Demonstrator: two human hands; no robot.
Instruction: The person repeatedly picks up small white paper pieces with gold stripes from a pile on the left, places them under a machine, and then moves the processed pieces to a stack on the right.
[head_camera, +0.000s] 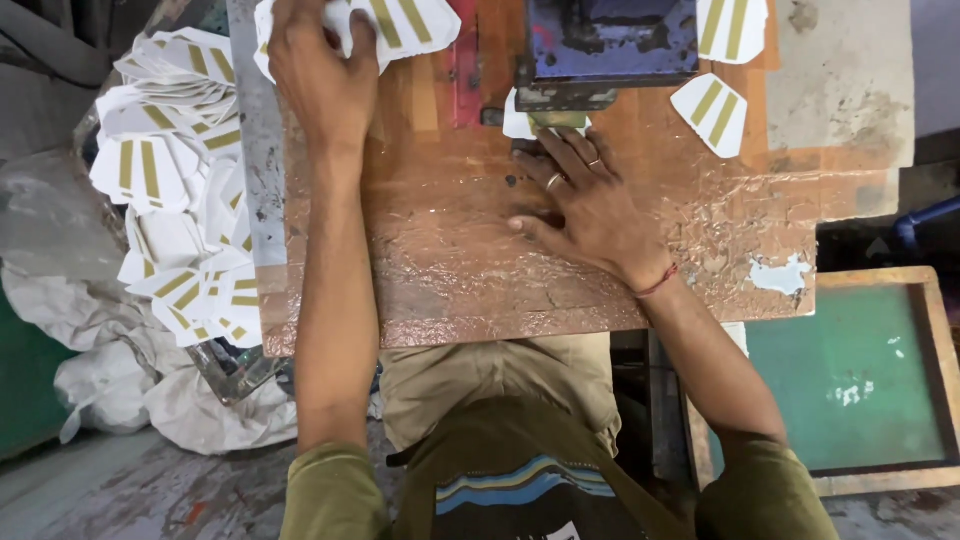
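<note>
**Stamping bench: hands, white cut pieces, press block**

1. Left hand (320, 75): at the far left of the surface (450, 280), lying palm-down over a loose white stack (400, 25) of cut pieces printed with two olive-gold stripes. Fingers curled over the top sheets and touching them; whether any sheet is actually pinched, I cannot tell.

2. Right hand (590, 205): flat at the middle of the surface, fingers spread and open, gripping nothing. The fingertips touch a white piece (522, 125) that sits half under the near edge of the dark blue press block (605, 45).

3. Finished striped piece (712, 112): lying just right of the block; another (732, 28) farther off by the far edge.

4. Heap of striped pieces (180, 190): spilling off the left edge of the surface, overlapping, no order visible.

5. Containers: no bin or box is visible. A wood-framed green screen (850, 375) stands on the near right and holds nothing; pale cloth bundles (120, 370) on the floor at near left, contents not visible.

Risks, as judged: the right fingertips sit just beside the block's edge, so a descent of the block could catch them. The piece under it looks slightly askew, which could set the stripes crooked. The left heap overhangs and could slide to the floor.
</note>
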